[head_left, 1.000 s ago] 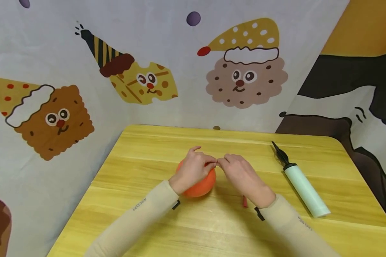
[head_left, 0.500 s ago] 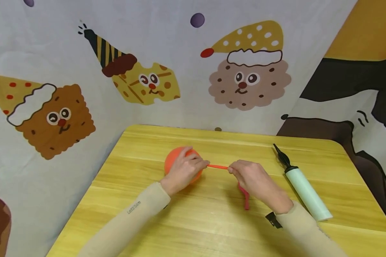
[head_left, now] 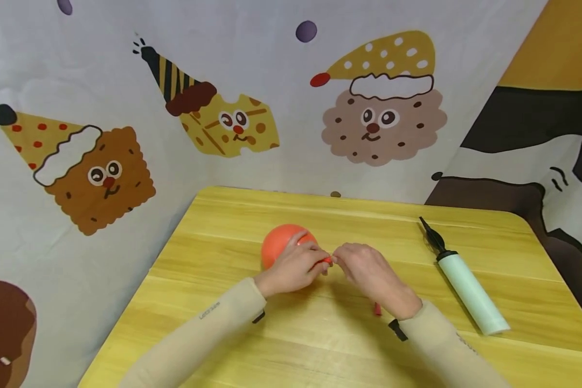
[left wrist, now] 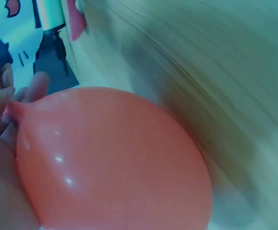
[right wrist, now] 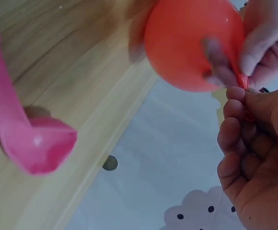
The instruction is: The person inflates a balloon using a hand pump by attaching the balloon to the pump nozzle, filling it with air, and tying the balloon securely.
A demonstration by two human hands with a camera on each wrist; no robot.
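Observation:
An inflated orange balloon (head_left: 283, 245) sits above the table, partly behind my left hand (head_left: 293, 269), whose fingers and thumb pinch its neck. My right hand (head_left: 373, 276) meets the left at the neck. Up close in the right wrist view, thumb and forefinger of the right hand (right wrist: 254, 153) hold the neck's end, and a small rolled rim shows below the pinch. The balloon's round body (left wrist: 115, 158) fills much of the left wrist view. A limp pink balloon (right wrist: 17, 115) lies on the table, mostly hidden by my right hand in the head view.
To the right lies a pale green hand pump (head_left: 472, 293) with a black nozzle pointing away. The wooden table (head_left: 233, 334) ends against a white cloth backdrop (head_left: 291, 172) printed with cartoon snacks.
Half a second ago my hands were apart with the balloon's neck stretched between them. Now they are together again at the neck, much as a second ago.

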